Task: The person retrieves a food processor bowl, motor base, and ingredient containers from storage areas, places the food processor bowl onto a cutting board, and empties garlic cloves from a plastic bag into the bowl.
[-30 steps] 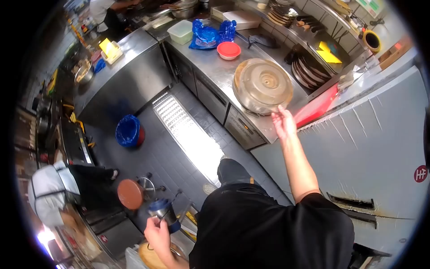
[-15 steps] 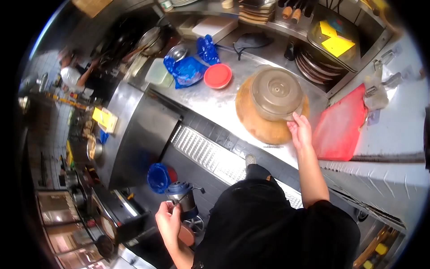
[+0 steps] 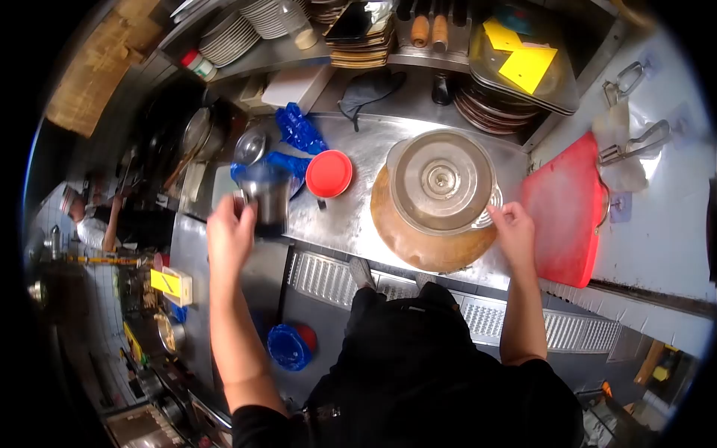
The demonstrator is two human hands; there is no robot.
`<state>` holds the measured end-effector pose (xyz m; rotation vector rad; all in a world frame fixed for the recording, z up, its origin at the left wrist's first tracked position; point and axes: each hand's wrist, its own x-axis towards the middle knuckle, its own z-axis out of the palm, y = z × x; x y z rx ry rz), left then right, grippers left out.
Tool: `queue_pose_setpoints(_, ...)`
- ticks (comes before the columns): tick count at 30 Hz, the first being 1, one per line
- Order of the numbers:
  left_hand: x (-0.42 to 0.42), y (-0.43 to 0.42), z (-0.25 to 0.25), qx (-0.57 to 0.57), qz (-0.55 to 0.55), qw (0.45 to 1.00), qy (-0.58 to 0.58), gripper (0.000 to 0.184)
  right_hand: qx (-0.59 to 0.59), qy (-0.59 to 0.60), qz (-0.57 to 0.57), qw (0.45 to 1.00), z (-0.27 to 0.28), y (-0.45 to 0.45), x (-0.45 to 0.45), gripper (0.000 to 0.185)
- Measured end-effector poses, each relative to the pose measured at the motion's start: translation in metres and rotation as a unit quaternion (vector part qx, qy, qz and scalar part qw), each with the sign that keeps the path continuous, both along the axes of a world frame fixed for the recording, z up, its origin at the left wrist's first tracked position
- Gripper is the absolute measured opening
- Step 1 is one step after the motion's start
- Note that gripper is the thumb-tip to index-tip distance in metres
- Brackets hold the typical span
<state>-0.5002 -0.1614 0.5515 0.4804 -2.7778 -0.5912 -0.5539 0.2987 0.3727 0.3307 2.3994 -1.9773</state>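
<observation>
My left hand (image 3: 231, 233) is closed around the handle of a steel jug-like canister (image 3: 270, 200) with a bluish top and dark base. Motion blurs the canister; it is held above the left part of the steel counter. My right hand (image 3: 514, 230) pinches the side handle of a round lidded metal pot (image 3: 418, 190). This pot rests on a round wooden chopping block (image 3: 429, 257). Left of the pot stands a bowl with a red lid (image 3: 329, 173), and a small dark piece (image 3: 321, 204) shows just below it.
Blue plastic bags (image 3: 301, 140) lie at the counter's back left. A red cutting board (image 3: 562, 213) leans at the right wall. Shelves above hold stacked plates (image 3: 226, 41), knives and trays (image 3: 564, 82). A blue-lined bin (image 3: 288, 347) stands on the floor; another person (image 3: 95, 228) is far left.
My left hand has raised the canister from low beside my body to above the counter. I stand squarer to the counter. My right hand stays at the pot's handle.
</observation>
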Motion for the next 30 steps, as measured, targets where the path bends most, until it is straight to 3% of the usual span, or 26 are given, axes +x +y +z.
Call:
queue_pose_setpoints(4, -0.116, -0.039, -0.018, -0.016, -0.083, 0.996, 0.031, 0.027, -0.202, 0.010, -0.016, 0.979, 0.036, -0.025, 0.009, 0.018)
queue_pose_setpoints(7, -0.192, -0.063, -0.057, -0.050, -0.148, 0.988, 0.020, 0.032, -0.177, 0.047, -0.068, 0.981, 0.042, -0.045, 0.026, 0.013)
queue_pose_setpoints(10, -0.255, -0.083, -0.111, -0.025, -0.199, 0.978, -0.056, 0.033, -0.281, 0.102, -0.152, 0.942, 0.053, -0.073, 0.057, 0.013)
queue_pose_setpoints(14, -0.300, -0.086, -0.161, -0.052, -0.278, 0.950, -0.134, 0.035, -0.244, 0.134, -0.267, 0.923, 0.045, -0.123, 0.110, 0.017)
queue_pose_setpoints(17, -0.329, -0.091, -0.188, 0.069, -0.281, 0.933, -0.215, 0.032, -0.225, 0.123, -0.304, 0.918, 0.043, -0.170, 0.136, 0.018)
queue_pose_setpoints(21, -0.373, -0.107, -0.218, 0.077, -0.347, 0.894, -0.273, 0.031, -0.104, 0.075, -0.322, 0.938, 0.064, -0.246, 0.133, 0.021)
queue_pose_setpoints(23, -0.402, -0.137, -0.279, -0.030, -0.427, 0.899, -0.094, 0.031, -0.100, 0.062, -0.294, 0.948, 0.067, -0.276, 0.123, 0.021)
queue_pose_setpoints(25, -0.399, -0.143, -0.265, 0.008, -0.300, 0.946, -0.122, 0.037, -0.111, 0.033, -0.252, 0.961, 0.066, -0.301, 0.107, 0.021)
queue_pose_setpoints(27, -0.370, -0.134, -0.226, -0.112, -0.181, 0.975, -0.055, 0.049, -0.135, 0.012, -0.222, 0.966, 0.058, -0.322, 0.085, 0.021)
queue_pose_setpoints(30, -0.327, -0.136, -0.228, -0.072, -0.215, 0.967, 0.115, 0.057, -0.146, 0.002, -0.202, 0.968, 0.041, -0.340, 0.040, 0.024)
